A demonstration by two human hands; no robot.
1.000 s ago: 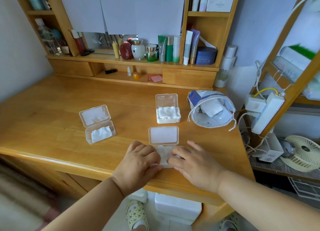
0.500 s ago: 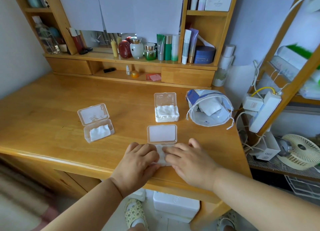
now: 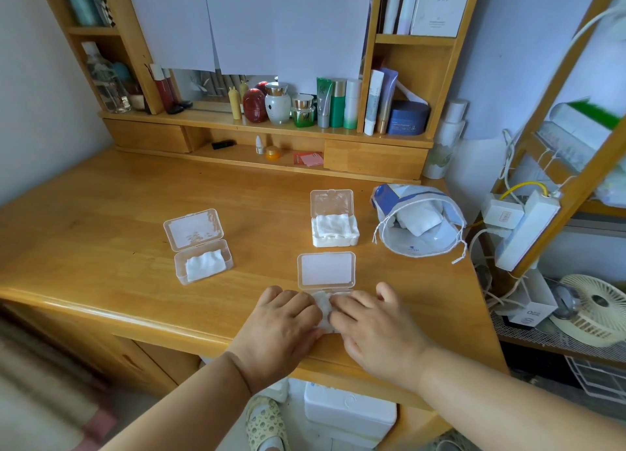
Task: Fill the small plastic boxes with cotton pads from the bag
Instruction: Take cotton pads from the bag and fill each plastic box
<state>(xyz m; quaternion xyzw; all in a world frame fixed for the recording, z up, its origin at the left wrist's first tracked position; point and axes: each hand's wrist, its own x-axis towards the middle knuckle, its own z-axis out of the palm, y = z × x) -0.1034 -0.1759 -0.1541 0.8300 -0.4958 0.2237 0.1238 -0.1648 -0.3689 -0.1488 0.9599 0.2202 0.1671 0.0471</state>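
Three small clear plastic boxes stand open on the wooden desk (image 3: pixel 101 213). The nearest box (image 3: pixel 326 270) shows its raised lid; both hands cover its tray. My left hand (image 3: pixel 281 328) and my right hand (image 3: pixel 376 328) press flat, fingers together, on the white cotton pads (image 3: pixel 323 306) in that tray. A box at the left (image 3: pixel 200 247) holds a few pads. A box behind (image 3: pixel 333 223) is full of pads. The drawstring bag (image 3: pixel 418 225) lies open at the right with a wad of pads inside.
A shelf unit (image 3: pixel 271 135) with bottles, tubes and jars lines the desk's back. Right of the desk are a power strip (image 3: pixel 521 230), cables and a small fan (image 3: pixel 596 308). A white container (image 3: pixel 349 413) sits on the floor under the desk.
Both hands have drawn closer together over the near box's tray, covering more of the pads. The other boxes and the bag have not moved.
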